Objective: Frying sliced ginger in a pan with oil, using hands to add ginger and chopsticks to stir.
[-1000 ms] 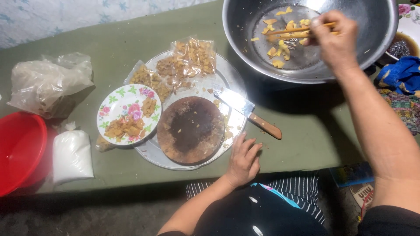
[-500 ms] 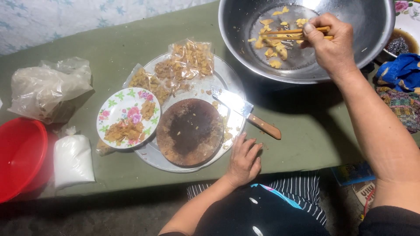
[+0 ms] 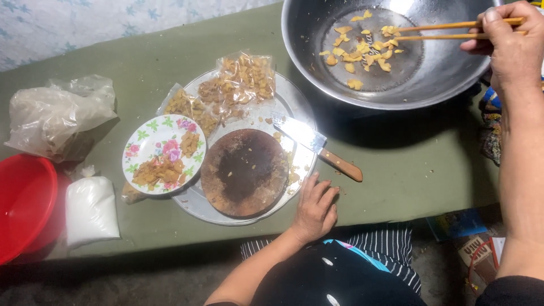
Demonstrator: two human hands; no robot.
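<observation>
Right hand: right hand [image 3: 513,48] grips wooden chopsticks [image 3: 436,31] over yellow pieces [image 3: 362,51] inside a steel bowl [image 3: 317,68].
Left hand: left hand [image 3: 314,209], empty, rests flat beside a round cutting board [image 3: 245,173], a knife [image 3: 317,147] just above it.

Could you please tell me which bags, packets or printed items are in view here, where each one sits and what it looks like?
Clear packets of fried bits: on the metal tray, upper part, crinkly and see-through with golden-brown pieces.
Large cloudy plastic bag: far left of the table, bunched, greyish-white.
Small bag of white powder: beside the red basin, plump and white.
Printed carton: on the floor, lower right, white with red print.
</observation>
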